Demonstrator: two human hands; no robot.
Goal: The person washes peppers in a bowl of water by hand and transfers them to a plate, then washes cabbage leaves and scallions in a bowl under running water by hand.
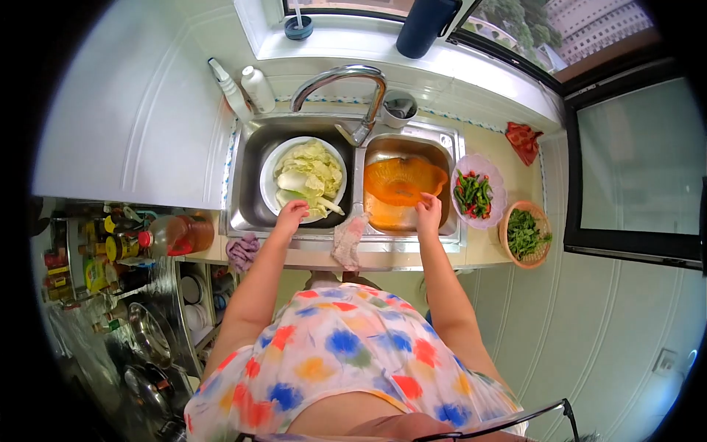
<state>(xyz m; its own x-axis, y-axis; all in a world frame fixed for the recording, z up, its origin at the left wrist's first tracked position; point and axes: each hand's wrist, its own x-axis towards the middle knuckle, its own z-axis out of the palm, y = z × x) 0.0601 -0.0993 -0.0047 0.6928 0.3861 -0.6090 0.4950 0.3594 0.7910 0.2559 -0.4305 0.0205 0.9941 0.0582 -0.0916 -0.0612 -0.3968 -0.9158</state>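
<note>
R grip (pixel 428 211) at orange basin (pixel 381 177), L grip (pixel 294 213) nr cabbage (pixel 312 168): can't tell if pinching, contact hard to make out.

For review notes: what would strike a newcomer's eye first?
Likely the orange container in the right half of the sink, near the right hand. Next, the cabbage in a white bowl in the left half, by the left hand. Then chillies in a dish at the sink's right edge.
</note>
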